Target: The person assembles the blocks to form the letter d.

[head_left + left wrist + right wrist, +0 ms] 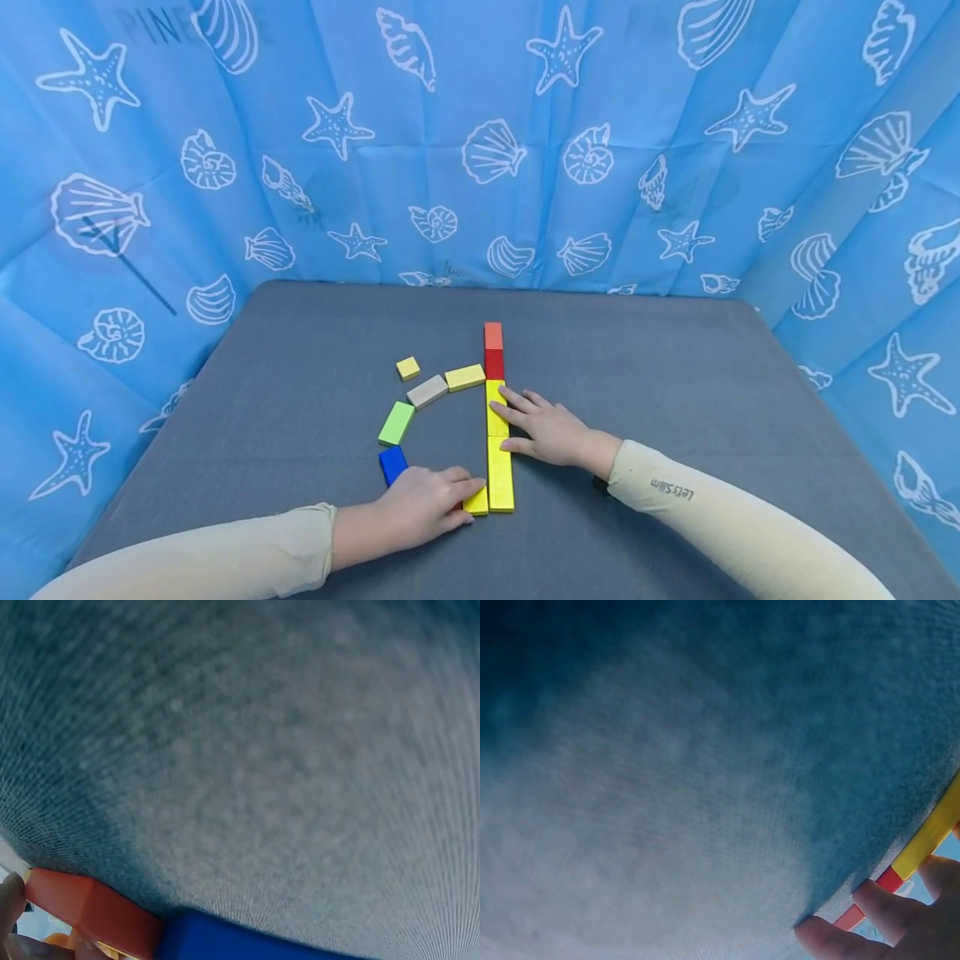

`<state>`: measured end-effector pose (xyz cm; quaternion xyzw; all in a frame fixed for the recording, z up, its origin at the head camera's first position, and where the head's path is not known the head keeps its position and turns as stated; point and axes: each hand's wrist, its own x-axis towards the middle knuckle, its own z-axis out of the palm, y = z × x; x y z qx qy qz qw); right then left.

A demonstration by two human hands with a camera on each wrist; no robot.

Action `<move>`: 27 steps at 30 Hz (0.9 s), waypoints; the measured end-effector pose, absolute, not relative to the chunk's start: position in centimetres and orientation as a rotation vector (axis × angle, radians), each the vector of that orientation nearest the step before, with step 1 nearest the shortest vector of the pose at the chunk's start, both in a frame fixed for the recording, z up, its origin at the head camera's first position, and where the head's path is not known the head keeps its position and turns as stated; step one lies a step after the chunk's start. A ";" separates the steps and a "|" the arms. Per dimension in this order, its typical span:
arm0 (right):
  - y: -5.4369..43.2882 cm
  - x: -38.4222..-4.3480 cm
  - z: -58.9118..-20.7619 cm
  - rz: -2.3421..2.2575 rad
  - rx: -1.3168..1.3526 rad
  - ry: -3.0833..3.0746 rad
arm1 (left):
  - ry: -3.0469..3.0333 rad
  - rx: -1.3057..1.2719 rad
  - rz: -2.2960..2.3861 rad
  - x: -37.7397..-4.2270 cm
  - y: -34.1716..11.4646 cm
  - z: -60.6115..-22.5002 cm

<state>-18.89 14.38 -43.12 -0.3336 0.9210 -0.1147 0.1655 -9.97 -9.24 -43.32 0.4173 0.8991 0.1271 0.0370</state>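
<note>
Toy building blocks lie on a table in a "d"-like outline. In the head view, my left hand (422, 504) pinches the short yellow block (476, 502) at the bottom, index finger on one side and thumb on the other. A red block (112, 919) beside it is mostly hidden under that hand in the head view. The blue block (392, 464) adjoins the red one. My right hand (557, 432) rests with spread, fairly straight fingers on the right side of the upper long yellow block (497, 408). The lower long yellow block (501, 483) continues the straight column.
Atop the column lie a red block (493, 364) and an orange-red one (492, 335). The curve holds green (396, 423), beige (427, 392) and pale yellow (465, 378) blocks. A small yellow block (408, 368) lies apart. Blue curtains (450, 183) surround the grey table (637, 358).
</note>
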 end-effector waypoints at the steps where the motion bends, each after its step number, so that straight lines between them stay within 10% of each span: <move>1: 14.4 -18.9 -43.1 -0.329 -0.950 2.623 | 2.762 1.274 0.379 -9.9 -9.2 -43.3; 27: 14.4 -19.1 -43.0 -0.321 -0.947 2.610 | 3.106 1.248 0.472 -13.8 -13.7 -42.4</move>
